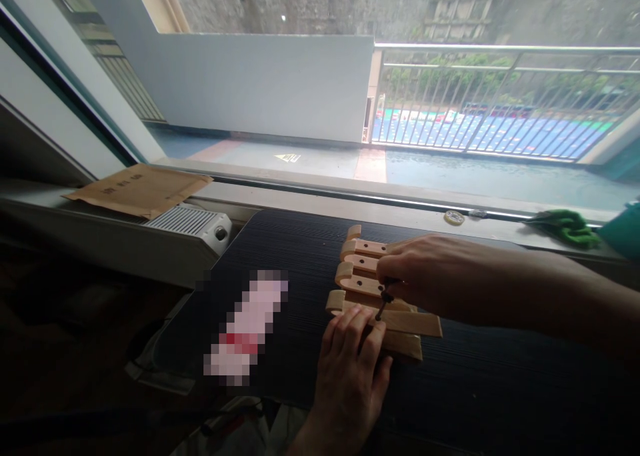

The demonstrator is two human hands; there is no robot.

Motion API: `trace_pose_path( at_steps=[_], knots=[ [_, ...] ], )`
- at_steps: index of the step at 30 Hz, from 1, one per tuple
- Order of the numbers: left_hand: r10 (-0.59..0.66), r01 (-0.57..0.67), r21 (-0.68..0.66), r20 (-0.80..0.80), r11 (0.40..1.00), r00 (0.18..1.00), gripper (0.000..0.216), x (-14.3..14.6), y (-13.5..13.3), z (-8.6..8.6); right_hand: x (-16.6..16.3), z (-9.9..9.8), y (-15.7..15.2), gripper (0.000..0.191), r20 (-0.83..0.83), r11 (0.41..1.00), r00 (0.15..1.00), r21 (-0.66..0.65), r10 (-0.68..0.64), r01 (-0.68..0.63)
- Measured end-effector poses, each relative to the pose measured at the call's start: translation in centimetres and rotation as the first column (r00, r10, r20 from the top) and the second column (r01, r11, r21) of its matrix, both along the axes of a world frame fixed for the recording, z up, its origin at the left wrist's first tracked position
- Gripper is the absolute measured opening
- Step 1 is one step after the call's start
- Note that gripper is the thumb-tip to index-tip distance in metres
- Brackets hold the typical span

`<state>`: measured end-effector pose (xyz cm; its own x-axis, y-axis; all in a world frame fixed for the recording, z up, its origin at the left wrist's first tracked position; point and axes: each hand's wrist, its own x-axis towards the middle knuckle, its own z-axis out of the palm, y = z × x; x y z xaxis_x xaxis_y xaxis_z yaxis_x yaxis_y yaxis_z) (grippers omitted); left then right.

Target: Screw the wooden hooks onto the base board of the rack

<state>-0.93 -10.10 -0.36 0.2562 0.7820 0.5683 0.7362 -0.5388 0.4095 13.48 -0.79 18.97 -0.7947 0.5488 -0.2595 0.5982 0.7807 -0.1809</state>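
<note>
My right hand (417, 273) is closed around a small screwdriver (384, 303), its handle mostly hidden in my fist. The thin shaft slants down to a light wooden piece (415, 324), and its tip meets the wood beside my left fingers. My left hand (353, 356) bends over that piece and holds it down on the table. Behind it lie several similar wooden pieces (367, 264) in a row, each with a rounded, curled left end and dark screws or holes on top. Another wooden block (405, 348) shows under the nearest piece.
The dark table (280, 243) stands against a window sill. On the sill are a roll of tape (454, 217), a green cloth (567, 228) and a brown envelope (143, 188) above a white radiator (193, 226). A blurred pink object (250, 326) lies left of my hands.
</note>
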Motion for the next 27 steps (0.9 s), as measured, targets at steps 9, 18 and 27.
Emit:
trace_pose_path(
  at_steps=[9,18,27],
  knots=[
    [-0.006,0.006,-0.001,0.006,1.000,1.000,0.034,0.0,0.0,0.1,0.3,0.6,-0.4,0.018,0.033,0.999,0.999,-0.016,0.031,-0.030],
    [-0.008,0.008,0.002,0.011,1.000,1.000,0.033,0.0,0.0,0.0,0.2,-0.8,0.0,0.016,-0.017,0.998,0.999,0.049,0.046,-0.045],
    [-0.009,0.009,0.004,0.018,1.000,1.000,0.034,0.0,0.1,0.0,1.1,-0.1,-0.2,0.014,-0.078,0.996,0.997,0.091,0.028,-0.021]
  ],
)
